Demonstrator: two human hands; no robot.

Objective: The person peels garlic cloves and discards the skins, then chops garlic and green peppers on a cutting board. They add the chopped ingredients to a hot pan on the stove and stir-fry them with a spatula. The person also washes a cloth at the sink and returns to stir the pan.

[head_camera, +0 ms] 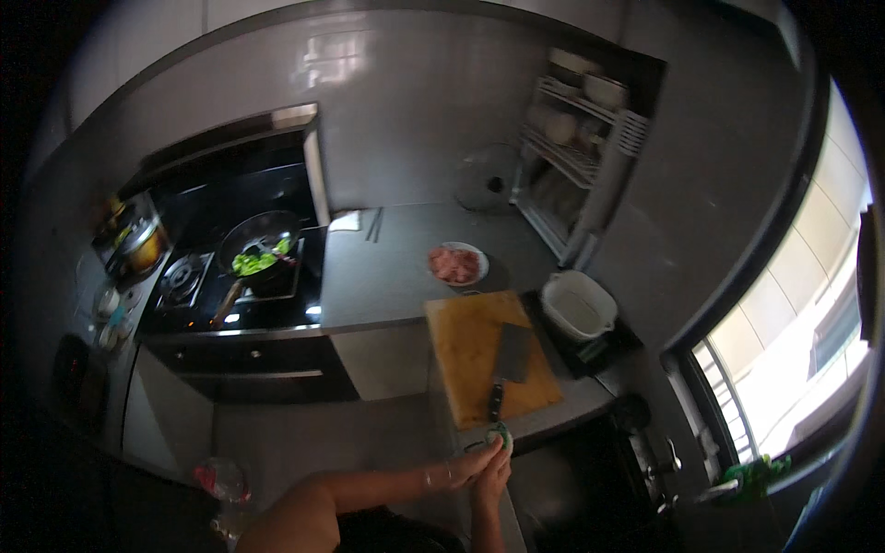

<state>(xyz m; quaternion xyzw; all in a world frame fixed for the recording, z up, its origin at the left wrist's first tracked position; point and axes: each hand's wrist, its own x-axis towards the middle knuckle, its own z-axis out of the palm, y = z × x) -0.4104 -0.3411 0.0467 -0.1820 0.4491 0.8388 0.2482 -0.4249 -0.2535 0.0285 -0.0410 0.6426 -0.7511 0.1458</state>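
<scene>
My left hand (476, 463) and my right hand (493, 477) are pressed together at the near edge of the counter. A small crumpled green-and-white thing (499, 435) is held at their fingertips; which hand bears it more cannot be told, and what it is stays unclear. Just beyond lies a wooden cutting board (463, 352), with a cleaver (513, 352) on it, its dark handle towards my hands. Behind the board stands a white plate of raw meat (453, 265). A white basin (579, 305) is right of the board.
At the left, a wok (259, 228) holding chopped green vegetables (254, 263) sits on the gas hob (162, 319). Chopsticks (375, 225) lie on the counter. A glass lid (487, 181) leans by a dish rack (581, 166). The dark sink (574, 484) is at the near right, beside a faucet (665, 457).
</scene>
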